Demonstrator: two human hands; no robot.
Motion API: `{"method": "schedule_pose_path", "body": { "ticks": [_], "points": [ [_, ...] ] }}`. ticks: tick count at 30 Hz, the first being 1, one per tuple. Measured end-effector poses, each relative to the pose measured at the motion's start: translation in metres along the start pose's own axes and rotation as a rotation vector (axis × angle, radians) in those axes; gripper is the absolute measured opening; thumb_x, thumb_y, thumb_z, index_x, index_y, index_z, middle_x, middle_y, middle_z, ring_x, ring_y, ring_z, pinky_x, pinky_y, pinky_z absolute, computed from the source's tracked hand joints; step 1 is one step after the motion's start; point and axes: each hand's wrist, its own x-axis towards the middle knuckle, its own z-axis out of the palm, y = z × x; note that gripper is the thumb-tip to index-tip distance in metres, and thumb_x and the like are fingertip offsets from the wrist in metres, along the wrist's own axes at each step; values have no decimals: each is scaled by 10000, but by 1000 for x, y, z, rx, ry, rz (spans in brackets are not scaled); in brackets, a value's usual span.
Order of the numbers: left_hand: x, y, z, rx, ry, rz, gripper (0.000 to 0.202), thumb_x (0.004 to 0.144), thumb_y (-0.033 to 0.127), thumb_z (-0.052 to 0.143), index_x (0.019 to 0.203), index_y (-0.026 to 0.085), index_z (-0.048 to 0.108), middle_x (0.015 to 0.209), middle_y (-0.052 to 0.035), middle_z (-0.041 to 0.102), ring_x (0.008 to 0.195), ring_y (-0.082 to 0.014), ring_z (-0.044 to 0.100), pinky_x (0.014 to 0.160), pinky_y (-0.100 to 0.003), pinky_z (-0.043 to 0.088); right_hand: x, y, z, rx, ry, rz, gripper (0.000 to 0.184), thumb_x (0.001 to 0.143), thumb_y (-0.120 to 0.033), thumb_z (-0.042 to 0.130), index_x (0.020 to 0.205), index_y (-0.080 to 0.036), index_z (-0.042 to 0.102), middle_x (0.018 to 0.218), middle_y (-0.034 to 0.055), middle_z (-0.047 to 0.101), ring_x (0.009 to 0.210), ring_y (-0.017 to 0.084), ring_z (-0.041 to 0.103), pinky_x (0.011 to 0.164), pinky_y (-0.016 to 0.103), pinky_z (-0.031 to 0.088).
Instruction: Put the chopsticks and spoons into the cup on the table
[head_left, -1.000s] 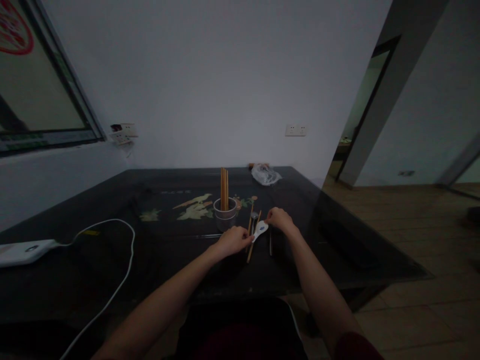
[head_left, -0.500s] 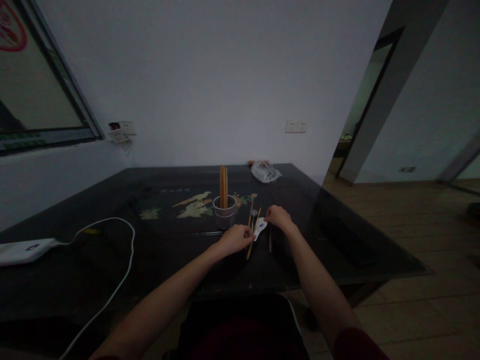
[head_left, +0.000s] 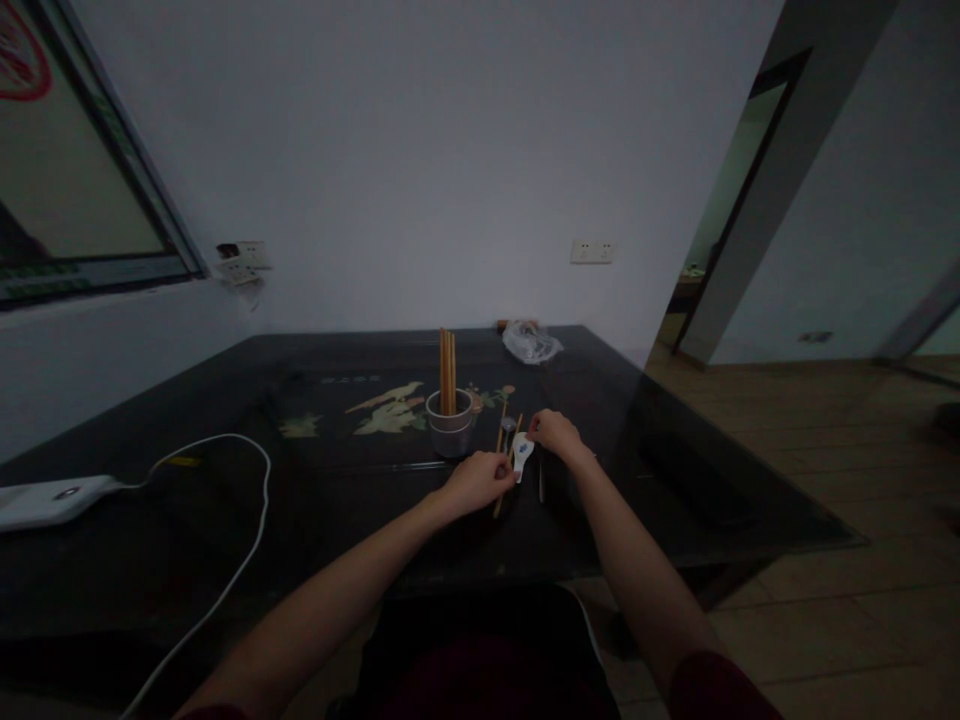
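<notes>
A small metal cup (head_left: 450, 428) stands on the dark table (head_left: 337, 510) with several wooden chopsticks (head_left: 447, 372) upright in it. Just right of the cup lie loose chopsticks (head_left: 501, 437), a white ceramic spoon (head_left: 521, 455) with a blue mark, and a thin dark utensil (head_left: 541, 486). My left hand (head_left: 476, 482) rests closed on the near ends of the loose chopsticks, fingertips pinching one. My right hand (head_left: 555, 434) is curled, fingertips on the far end of the white spoon.
A white device (head_left: 45, 500) with a white cable (head_left: 240, 540) lies at the table's left. A crumpled plastic bag (head_left: 531, 345) sits at the far edge. The table's right edge (head_left: 750, 480) borders a wooden floor and a doorway.
My left hand has shifted slightly right and closed onto the loose chopsticks. My right hand and the white spoon have turned a little, the spoon now more upright in the view.
</notes>
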Motion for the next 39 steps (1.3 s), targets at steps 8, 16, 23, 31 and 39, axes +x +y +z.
{"method": "schedule_pose_path", "body": {
  "ticks": [8, 16, 23, 31, 39],
  "points": [
    [-2, 10, 2, 38, 33, 17, 292, 852, 411, 468, 813, 183, 646, 762, -24, 658, 652, -139, 575, 549, -212, 347, 3, 6, 0, 1, -8, -15, 135, 736, -242, 677, 865, -217, 705, 971, 92, 703, 957, 224, 648, 743, 252, 446],
    [-2, 13, 3, 63, 37, 19, 283, 863, 417, 461, 860, 202, 645, 780, -18, 666, 668, -143, 587, 556, -209, 358, 3, 9, -1, -3, -11, -11, 133, 729, -218, 674, 857, -210, 711, 955, 89, 706, 946, 211, 650, 758, 247, 449],
    [-4, 15, -1, 89, 38, 25, 280, 871, 405, 444, 866, 207, 643, 775, -18, 666, 679, -148, 592, 570, -211, 368, 3, 8, -1, -2, -3, -12, 135, 733, -226, 660, 856, -215, 712, 973, 94, 705, 960, 225, 648, 767, 263, 450],
    [-4, 15, -7, 138, 63, -10, 296, 880, 415, 432, 869, 207, 644, 799, -31, 674, 729, -164, 615, 602, -221, 390, 1, 7, -5, 2, 36, 4, 164, 752, -268, 636, 889, -217, 709, 976, 105, 703, 958, 243, 647, 740, 267, 451],
    [-3, 5, -16, 212, 76, -127, 273, 880, 394, 423, 907, 224, 635, 846, -38, 680, 763, -180, 628, 659, -240, 427, -3, -6, -6, 42, 198, -22, 217, 846, -342, 539, 951, -223, 687, 1019, 87, 689, 959, 215, 636, 749, 254, 440]
  ]
}}
